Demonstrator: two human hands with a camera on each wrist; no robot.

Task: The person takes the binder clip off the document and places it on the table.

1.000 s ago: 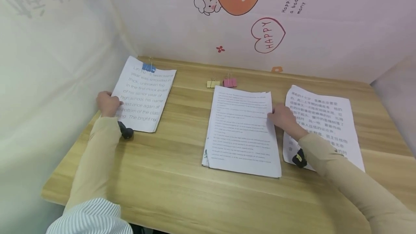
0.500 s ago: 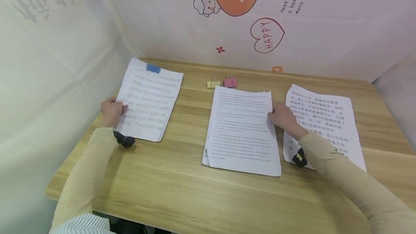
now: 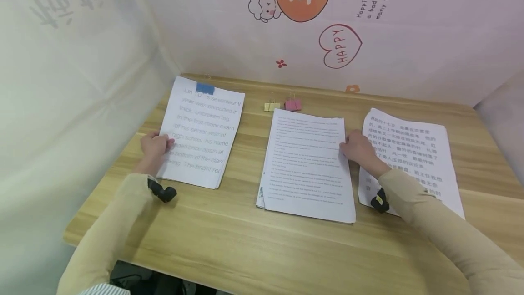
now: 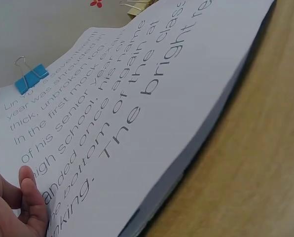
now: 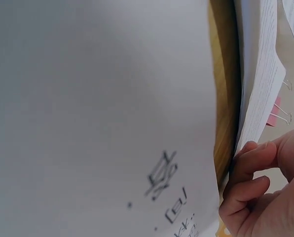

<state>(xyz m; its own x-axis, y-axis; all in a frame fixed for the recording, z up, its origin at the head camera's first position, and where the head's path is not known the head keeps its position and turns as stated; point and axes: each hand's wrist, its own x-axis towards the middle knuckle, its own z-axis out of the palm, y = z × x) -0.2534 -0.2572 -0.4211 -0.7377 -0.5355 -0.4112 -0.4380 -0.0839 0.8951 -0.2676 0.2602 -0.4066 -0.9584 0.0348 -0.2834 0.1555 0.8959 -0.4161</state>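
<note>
My left hand point(image 3: 153, 147) grips the left edge of a paper stack point(image 3: 200, 135) with large English print. A blue binder clip point(image 3: 205, 88) sits on that stack's top edge; the left wrist view also shows the blue clip point(image 4: 31, 79) and the fingers point(image 4: 34, 202) at the sheet's side. In the middle lies a second paper stack point(image 3: 309, 172) in small print, its lower left corner uneven. My right hand point(image 3: 360, 149) pinches its right edge, as the right hand point(image 5: 260, 182) shows closer in the right wrist view.
A third paper stack point(image 3: 409, 149) with Chinese print lies at the right, partly under my right forearm. A yellow binder clip point(image 3: 272, 107) and a pink binder clip point(image 3: 293, 104) lie behind the middle stack. A printed cloth wall point(image 3: 229, 35) bounds the wooden table point(image 3: 213, 231).
My left hand has moved right and toward me, and the blue-clipped stack has slid along with it. My right hand stays at the middle stack's edge.
</note>
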